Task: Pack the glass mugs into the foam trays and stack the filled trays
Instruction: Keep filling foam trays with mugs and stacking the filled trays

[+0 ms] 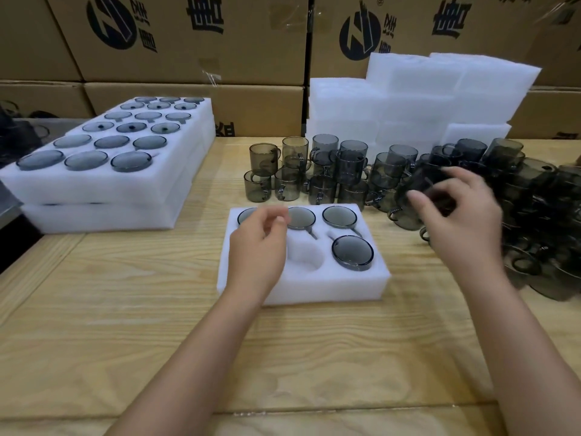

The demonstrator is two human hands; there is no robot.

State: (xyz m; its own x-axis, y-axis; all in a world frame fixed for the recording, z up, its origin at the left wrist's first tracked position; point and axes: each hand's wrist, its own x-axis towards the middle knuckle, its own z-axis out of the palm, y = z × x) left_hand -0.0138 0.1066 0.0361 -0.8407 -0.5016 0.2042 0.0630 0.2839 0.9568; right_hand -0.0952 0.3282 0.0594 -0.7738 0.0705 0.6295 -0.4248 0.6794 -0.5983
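We work at a pale wooden worktop (125, 309) with a wall of printed cardboard boxes (188, 58) behind it. The foam tray (314, 287) lies in the middle, right in front of us. Our left hand (257, 247) hovers over its left side, fingers (276, 217) loosely curled and holding nothing; it hides the front left hollow. In the back row three mugs (301, 218) sit base up, a fourth mug (352, 253) fills the front right hollow, and the front middle hollow (306, 256) shows bare foam. Our right hand (465, 221) is blurred above the loose mugs (314, 171) crowded behind and right of the tray, and we cannot tell whether its fingers grasp one. At far left stand the stacked filled trays (94, 190); behind the mugs rise piles of white foam (424, 96)
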